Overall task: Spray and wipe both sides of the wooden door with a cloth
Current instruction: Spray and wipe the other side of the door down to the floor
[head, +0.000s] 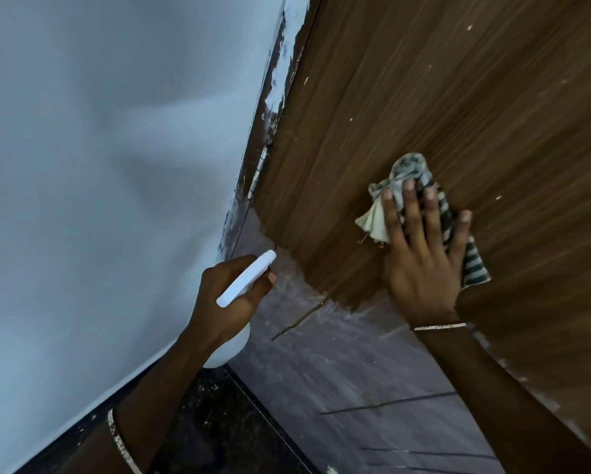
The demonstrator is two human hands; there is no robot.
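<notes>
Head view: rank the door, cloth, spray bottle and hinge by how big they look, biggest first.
1. wooden door, fills most of the right side.
2. cloth and spray bottle: similar, both partly covered, so I won't rank them.
3. hinge, smallest.

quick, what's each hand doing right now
Left hand: grips the white spray bottle.
Right hand: open, fingers straight, pressing the striped cloth flat on the wooden door.

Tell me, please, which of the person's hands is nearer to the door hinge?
Left. The left hand, gripping the spray bottle, sits below the hinge by the edge of the door; the right hand presses the cloth flat farther across its face.
</notes>
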